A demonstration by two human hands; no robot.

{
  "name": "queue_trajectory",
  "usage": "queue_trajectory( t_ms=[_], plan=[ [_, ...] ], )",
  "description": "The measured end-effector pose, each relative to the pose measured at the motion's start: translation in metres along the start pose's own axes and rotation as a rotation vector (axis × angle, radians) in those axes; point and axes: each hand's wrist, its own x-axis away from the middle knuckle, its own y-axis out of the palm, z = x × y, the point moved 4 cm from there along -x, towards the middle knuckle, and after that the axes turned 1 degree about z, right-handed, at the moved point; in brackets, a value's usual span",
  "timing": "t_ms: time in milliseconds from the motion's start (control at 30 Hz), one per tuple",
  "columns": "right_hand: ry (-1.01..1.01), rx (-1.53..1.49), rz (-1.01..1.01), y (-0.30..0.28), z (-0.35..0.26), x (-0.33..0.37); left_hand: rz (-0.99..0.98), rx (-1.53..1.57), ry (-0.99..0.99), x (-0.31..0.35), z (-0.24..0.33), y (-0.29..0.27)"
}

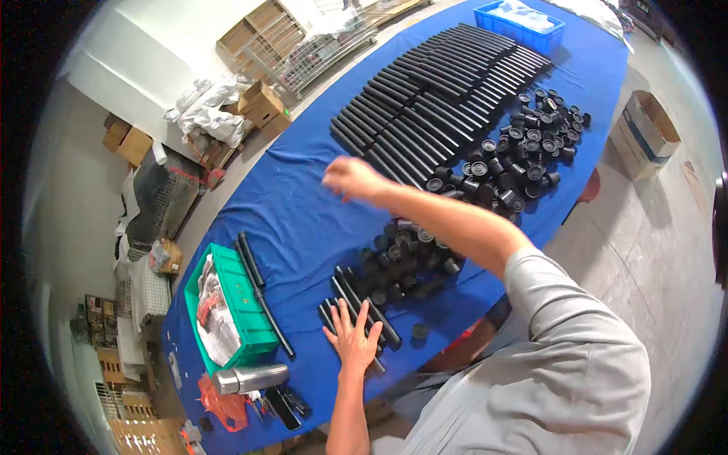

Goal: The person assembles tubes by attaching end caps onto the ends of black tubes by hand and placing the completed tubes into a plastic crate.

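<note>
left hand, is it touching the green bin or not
Apart. The head view shows blue cloth between the left hand and the green bin; its fingers spread over short black tubes instead.

Wall [152, 53]: white and plain, over to my left
Floor [607, 250]: pale grey, thin lines crossing it on the right
Table [258, 189]: long, draped in creased blue cloth
Wire cage [307, 64]: beyond the table's left edge
Beside white sacks [216, 125]: a cardboard box [262, 110]
Right side: a tall, open carton [644, 140]
Light: bright, shadows soft
</note>
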Motion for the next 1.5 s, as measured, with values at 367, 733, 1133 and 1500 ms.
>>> queue_trajectory(
  t_ms=[367, 733, 1133, 1500],
  plan=[
    [0.338, -0.602, 0.964, -0.37, 0.027, 0.033, -0.037, -0.021, 0.036, -0.013, 0.009, 0.006],
    [0.333, -0.611, 0.966, -0.371, 0.064, -0.001, -0.05, -0.025, -0.024, -0.006, 0.004, 0.0],
    [0.314, -0.509, 0.963, -0.369, 0.065, -0.008, -0.048, -0.008, -0.024, -0.005, 0.004, 0.001],
    [0.238, -0.611, 0.938, -0.357, 0.064, -0.013, -0.052, -0.001, -0.029, -0.003, 0.003, -0.001]
  ],
)
